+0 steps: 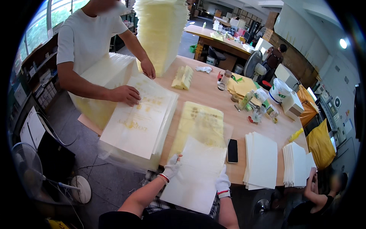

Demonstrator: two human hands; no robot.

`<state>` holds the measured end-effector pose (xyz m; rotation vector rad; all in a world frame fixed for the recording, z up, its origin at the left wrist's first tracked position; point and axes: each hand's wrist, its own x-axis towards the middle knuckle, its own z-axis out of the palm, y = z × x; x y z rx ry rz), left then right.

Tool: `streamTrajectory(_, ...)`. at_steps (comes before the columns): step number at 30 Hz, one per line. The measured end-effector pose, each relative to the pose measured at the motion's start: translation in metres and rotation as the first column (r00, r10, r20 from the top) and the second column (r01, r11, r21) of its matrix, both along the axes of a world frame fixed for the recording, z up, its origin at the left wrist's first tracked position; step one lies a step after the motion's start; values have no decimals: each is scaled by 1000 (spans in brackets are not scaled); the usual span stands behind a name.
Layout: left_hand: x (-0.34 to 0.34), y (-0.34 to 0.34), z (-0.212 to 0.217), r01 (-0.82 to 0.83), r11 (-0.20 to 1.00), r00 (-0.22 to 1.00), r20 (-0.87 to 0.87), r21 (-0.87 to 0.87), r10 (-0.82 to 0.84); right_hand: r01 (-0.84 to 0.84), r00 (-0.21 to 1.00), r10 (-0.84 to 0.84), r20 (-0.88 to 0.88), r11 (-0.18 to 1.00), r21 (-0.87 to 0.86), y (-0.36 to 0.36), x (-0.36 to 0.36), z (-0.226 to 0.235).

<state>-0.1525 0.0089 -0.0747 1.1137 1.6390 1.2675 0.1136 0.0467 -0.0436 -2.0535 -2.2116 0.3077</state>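
Fans stand on the floor at far left [28, 168], beside a cluttered shelf. Next along, a co-worker in a white shirt [85, 34] leans over the wooden table [207, 89], both bare hands flat on a pile of clear-sleeved printed sheets [139, 118]; a tall pale-yellow stack [160, 34] rises behind them.

The person's left hand [171, 166], in a white glove, pinches the left edge of a white sheet [196, 179], fingers closed on it. The right hand [222, 184], also gloved, grips the sheet's right edge lower down. The sheet hangs over the near table edge, its top lying on a yellow printed sheet in a clear sleeve [200, 124], which may be the sleeve it belongs in, though glare blurs that.

By the look of it, the sheet is light, thin and fairly stiff card: it should hold flat if carried by two opposite edges, as it is now, but would crease if gripped at one corner, and the glossy sleeve is likely slippery under cotton gloves.

Right of the sheet lies a black phone [232, 150], then two piles of white sheets [263, 160] [295, 164]. Bottles, tape and a white tub [280, 91] crowd the far right side, where another person's arm [314, 187] reaches up to the table.
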Motion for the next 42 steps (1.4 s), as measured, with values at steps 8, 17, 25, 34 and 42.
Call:
streamTrajectory(8, 1, -75, -9, -31, 997, 923, -384, -71, 1, -209, 974, 228, 8, 905, -371, -76, 13, 5)
streamTrajectory(17, -1, -173, 22, 126, 990, 846, -515, -58, -138, -299, 941, 202, -271, 872, -388, -145, 25, 6)
streamTrajectory(25, -4, -237, 39, 438, 890, 894, -45, -124, -446, -628, 667, 614, -422, 768, 125, -216, 54, 5)
streamTrajectory(34, -4, -201, 29, 104, 985, 926, -376, 135, -46, -599, 679, 422, -600, 792, -120, -185, 77, -13)
streamTrajectory(42, 33, -150, 110, 181, 867, 960, -275, 464, -53, -85, 76, -623, -778, 774, -628, -151, 26, -7)
